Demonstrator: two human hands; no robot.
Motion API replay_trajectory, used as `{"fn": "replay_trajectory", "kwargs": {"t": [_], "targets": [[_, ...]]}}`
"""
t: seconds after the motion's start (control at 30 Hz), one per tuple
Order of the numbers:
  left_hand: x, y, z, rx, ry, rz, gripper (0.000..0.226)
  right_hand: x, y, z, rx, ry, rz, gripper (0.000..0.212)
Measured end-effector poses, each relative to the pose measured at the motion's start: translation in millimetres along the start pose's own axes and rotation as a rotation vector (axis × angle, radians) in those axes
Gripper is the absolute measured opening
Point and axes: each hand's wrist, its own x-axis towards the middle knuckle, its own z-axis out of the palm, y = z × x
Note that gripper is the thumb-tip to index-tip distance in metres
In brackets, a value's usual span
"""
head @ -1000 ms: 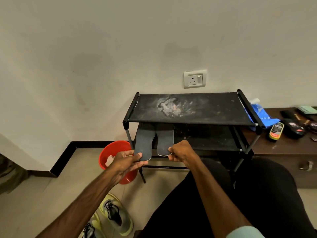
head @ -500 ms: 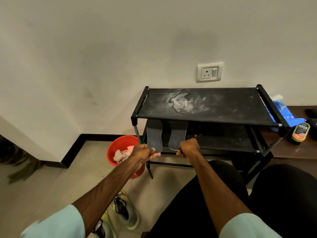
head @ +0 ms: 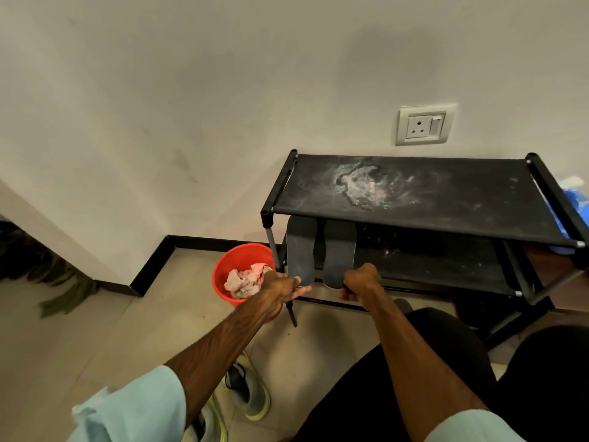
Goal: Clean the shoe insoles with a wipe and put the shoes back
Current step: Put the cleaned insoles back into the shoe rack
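Observation:
Two dark grey insoles lie side by side on the lower shelf of a black shoe rack [head: 414, 231], heels toward me. My left hand [head: 282, 287] pinches the heel of the left insole [head: 301, 250]. The heel of the right insole [head: 339, 250] is gripped by my right hand [head: 360, 280], fingers curled under it. A grey and yellow-green shoe [head: 248, 393] stands on the floor under my left forearm, and part of a second shoe [head: 207, 425] shows beside my sleeve.
A red bucket [head: 234, 260] holding crumpled used wipes stands on the floor left of the rack. The rack's top shelf carries a whitish stain. A wall socket [head: 425, 124] sits above the rack. A blue bag [head: 573, 202] lies at the right edge. My black-trousered legs fill the lower right.
The camera has swung left, so the rack now sits further right and the items on the wooden unit are out of view. Both hands stay on the insole heels at the lower shelf.

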Motion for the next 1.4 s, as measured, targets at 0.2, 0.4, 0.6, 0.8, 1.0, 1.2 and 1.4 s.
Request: {"fn": "replay_trajectory", "kwargs": {"t": [0.2,0.4,0.6,0.8,1.0,1.2,1.4], "targets": [[-0.3,2.6,10.3,-0.08,-0.056,0.056,0.037,8.4,0.8,-0.4,0.047,0.01,-0.022,0.025],[11.1,7.0,9.5,-0.043,-0.017,0.042,0.031,8.3,2.9,4.2,0.08,0.037,-0.042,0.022],[23.6,6.0,5.9,-0.03,0.019,0.057,0.03,15.3,0.7,4.8,0.096,0.074,-0.028,0.019],[28.1,6.1,4.1,-0.004,0.024,0.057,0.03,21.0,-3.5,13.3,0.129,0.08,-0.028,0.02],[38.4,6.4,4.0,0.063,0.077,0.066,0.03,25.1,-2.7,19.1,0.156,0.081,0.007,0.019],[44.5,5.6,4.6,0.096,0.087,0.119,0.029,26.9,-6.6,18.2,0.235,0.093,0.016,0.018],[42.5,5.1,4.9,0.063,0.04,0.123,0.019,24.6,-2.3,19.1,0.27,0.137,0.015,0.013]]}}
